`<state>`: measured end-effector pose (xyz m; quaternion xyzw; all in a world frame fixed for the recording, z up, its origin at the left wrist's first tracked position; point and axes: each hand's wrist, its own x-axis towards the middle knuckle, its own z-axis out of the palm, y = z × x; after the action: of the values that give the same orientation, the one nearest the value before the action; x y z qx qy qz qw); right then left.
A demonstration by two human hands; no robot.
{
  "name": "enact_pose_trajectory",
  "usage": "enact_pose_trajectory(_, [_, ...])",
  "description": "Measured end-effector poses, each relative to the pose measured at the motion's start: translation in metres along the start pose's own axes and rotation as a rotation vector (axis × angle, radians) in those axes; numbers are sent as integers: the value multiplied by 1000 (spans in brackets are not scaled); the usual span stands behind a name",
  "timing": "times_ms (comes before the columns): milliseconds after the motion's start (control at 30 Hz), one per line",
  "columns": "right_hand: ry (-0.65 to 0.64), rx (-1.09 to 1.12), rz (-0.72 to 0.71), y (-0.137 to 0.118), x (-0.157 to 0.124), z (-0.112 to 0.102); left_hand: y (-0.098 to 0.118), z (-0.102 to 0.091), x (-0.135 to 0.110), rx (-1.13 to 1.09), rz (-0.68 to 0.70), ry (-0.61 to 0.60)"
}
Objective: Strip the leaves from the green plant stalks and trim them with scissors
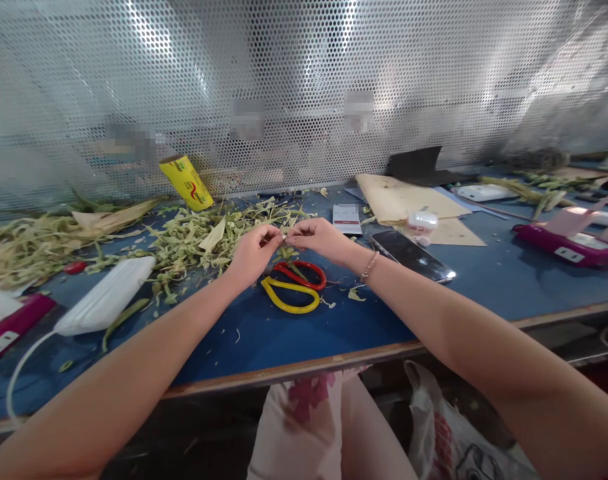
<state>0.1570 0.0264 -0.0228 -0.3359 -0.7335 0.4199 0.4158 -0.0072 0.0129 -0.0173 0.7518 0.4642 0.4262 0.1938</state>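
My left hand (259, 250) and my right hand (317, 237) meet above the table, both closed in a pinch. A small pale plant piece (285, 238) shows between their fingertips; its exact kind is too small to tell. Right below lies a pair of scissors with one red and one yellow handle loop (299, 308), its blades hidden under green bits. Beside my left hand spreads a heap of cut green flower buds and stems (194, 243). A bracelet circles my right wrist.
Left of the heap are a white power bank-like block (107, 297) with a cable and a yellow tube (188, 183). To the right lie a dark phone (411, 255), a small white box (347, 220), brown paper (404, 200) and a magenta holder (567, 245). A perforated metal panel (304, 87) stands behind.
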Motion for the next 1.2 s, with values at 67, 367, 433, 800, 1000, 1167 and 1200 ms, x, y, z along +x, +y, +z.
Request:
enact_pose_trajectory(67, [-3, 19, -11, 0, 0, 0, 0, 0, 0, -19, 13, 6])
enact_pose_trajectory(367, [68, -54, -112, 4, 2, 2, -1, 1, -3, -135, 25, 4])
enact_pose_trajectory(433, [79, -63, -123, 3, 2, 2, -1, 1, -4, -144, 29, 7])
enact_pose_trajectory(800, [76, -299, -206, -2, -1, 2, 1, 0, -4, -79, 135, 30])
enact_pose_trajectory(1000, [70, -402, -252, -3, -4, 4, 5, 1, -6, 0, 166, 42])
enact_pose_trajectory(1167, [82, -435, -290, -3, -7, 4, 8, 1, -8, 39, 215, 36])
enact_pose_trajectory(1200, [84, -438, -290, -3, -7, 4, 9, 1, -9, 46, 218, 32])
